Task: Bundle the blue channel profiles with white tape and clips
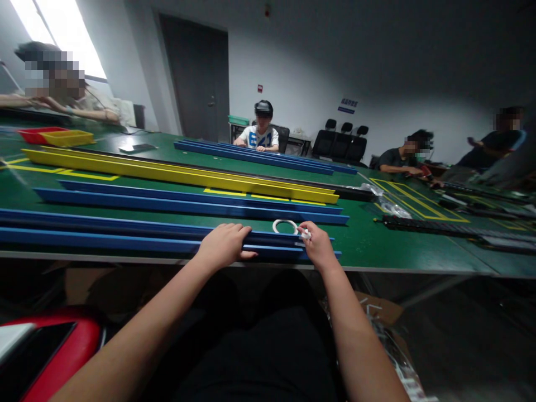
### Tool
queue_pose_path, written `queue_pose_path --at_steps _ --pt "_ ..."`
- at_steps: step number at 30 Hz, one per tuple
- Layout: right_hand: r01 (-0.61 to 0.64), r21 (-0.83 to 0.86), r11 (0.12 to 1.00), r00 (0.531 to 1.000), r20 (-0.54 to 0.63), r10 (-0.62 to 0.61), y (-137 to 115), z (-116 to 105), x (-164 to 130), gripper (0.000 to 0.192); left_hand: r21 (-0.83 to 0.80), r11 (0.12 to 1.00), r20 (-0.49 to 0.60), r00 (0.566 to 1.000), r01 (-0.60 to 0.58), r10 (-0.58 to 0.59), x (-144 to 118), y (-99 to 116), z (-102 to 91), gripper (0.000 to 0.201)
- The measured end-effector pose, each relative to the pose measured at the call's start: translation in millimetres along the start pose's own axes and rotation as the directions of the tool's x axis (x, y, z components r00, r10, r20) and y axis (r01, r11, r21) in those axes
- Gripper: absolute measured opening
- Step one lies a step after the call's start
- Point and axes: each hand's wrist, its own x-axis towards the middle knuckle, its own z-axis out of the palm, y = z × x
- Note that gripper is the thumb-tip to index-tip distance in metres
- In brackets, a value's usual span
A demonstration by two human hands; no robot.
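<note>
A long black bar (272,239) lies in a blue channel (125,239) along the table's near edge. My left hand (226,244) grips the bar from above, fingers over the top and thumb on the near side. Near the bar's right end, my right hand (320,245) is closed in a pinch on a small white piece (307,235); its exact kind is too small to tell. Just left of those fingers, behind the bar, stands a white ring (276,226) like a roll of tape.
Beyond lie another blue channel (188,205) and a yellow channel (167,174), with more blue channels (251,156) farther back. Black bars (427,224) and clear plastic wrap (393,207) lie to the right. Red (36,134) and yellow trays (67,138) stand far left. Several people sit or stand around.
</note>
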Motion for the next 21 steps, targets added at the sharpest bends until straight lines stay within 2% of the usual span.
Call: queue_pose_path --at_steps 3,9,13,16,21 --pt "-0.023 0.067 0.997 1.000 -0.004 0.023 0.7 -3.0 0.6 0.031 0.007 1.000 -0.002 1.000 -0.006 0.006 0.0 -1.3 1.9 0.062" --pt "-0.128 0.339 0.932 0.971 -0.146 0.187 3.4 -9.0 1.2 0.042 0.006 1.000 -0.022 1.000 -0.014 0.014 -0.4 -1.3 2.4 0.063" --pt "-0.103 0.362 0.927 0.964 -0.194 0.183 6.5 -11.5 3.1 0.039 0.002 1.000 -0.025 1.000 -0.010 0.010 -0.8 -0.4 1.7 0.063" --pt "-0.141 0.414 0.900 0.966 -0.141 0.216 6.2 -12.8 3.0 0.041 0.007 1.000 -0.030 0.999 -0.016 0.016 -0.6 -0.1 1.1 0.062" --pt "-0.216 0.578 0.787 0.964 -0.004 0.268 5.5 -13.5 1.7 0.045 0.017 1.000 -0.022 1.000 -0.017 0.017 0.0 0.2 0.0 0.061"
